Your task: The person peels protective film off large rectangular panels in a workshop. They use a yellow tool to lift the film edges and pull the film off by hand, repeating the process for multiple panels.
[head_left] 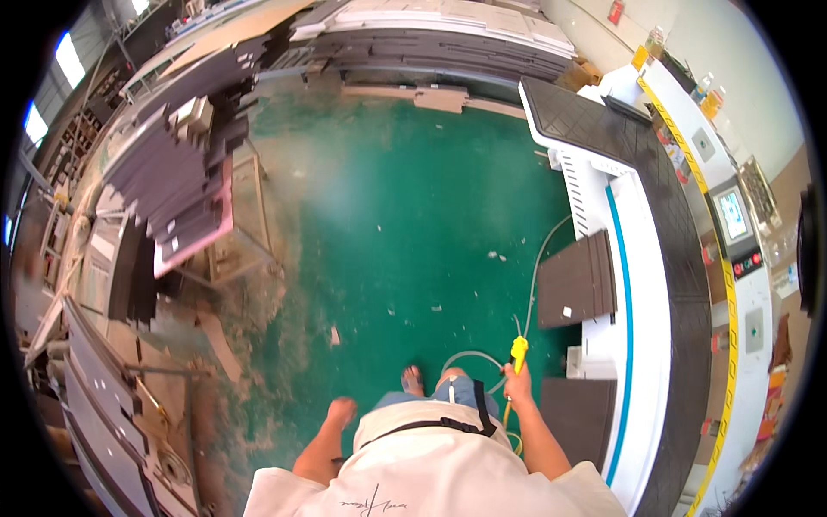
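My right hand (pixel 518 384) is closed around a yellow air blow gun (pixel 519 348), held out in front of my right hip. A thin, pale hose (pixel 536 274) loops over the floor beside it, and a yellow hose (pixel 506 415) hangs below the hand. My left hand (pixel 343 410) hangs low by my left side, apart from any object. Its fingers are turned away and too small to make out. Closest to the right hand are dark brown panels (pixel 575 280), stacked against the white machine (pixel 639 258), with another dark panel (pixel 577 422) nearer me.
A control screen (pixel 732 214) sits on the machine's yellow-edged beam at right. Stacked dark boards (pixel 168 177) lie on a metal-frame stand (pixel 245 246) at left. More boards (pixel 439 47) are piled at the back. Scraps and dust lie on the green floor (pixel 388 215).
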The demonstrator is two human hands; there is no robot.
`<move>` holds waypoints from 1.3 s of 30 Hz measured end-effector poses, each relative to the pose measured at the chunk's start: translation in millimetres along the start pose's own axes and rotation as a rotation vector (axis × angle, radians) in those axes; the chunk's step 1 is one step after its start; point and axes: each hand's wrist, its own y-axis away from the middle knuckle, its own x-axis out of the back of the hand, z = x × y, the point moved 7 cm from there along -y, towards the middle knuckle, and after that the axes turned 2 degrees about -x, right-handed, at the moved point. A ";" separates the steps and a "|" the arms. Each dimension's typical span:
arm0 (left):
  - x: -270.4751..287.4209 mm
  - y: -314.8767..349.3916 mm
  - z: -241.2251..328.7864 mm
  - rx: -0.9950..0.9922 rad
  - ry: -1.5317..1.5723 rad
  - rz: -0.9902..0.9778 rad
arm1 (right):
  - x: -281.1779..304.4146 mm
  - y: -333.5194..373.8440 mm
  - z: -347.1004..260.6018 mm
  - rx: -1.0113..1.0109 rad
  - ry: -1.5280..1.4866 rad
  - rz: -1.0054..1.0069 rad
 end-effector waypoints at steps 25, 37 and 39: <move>83.7 -379.2 670.0 0.077 -0.234 -0.200 | -393.9 -634.0 -673.9 -0.018 0.103 -0.689; 213.0 -688.7 1391.4 -0.597 0.111 0.078 | -307.3 -889.6 -960.0 0.385 -0.558 0.226; 189.7 -665.9 1506.8 -0.611 0.239 0.002 | -287.6 -921.9 -979.6 0.356 -0.548 0.247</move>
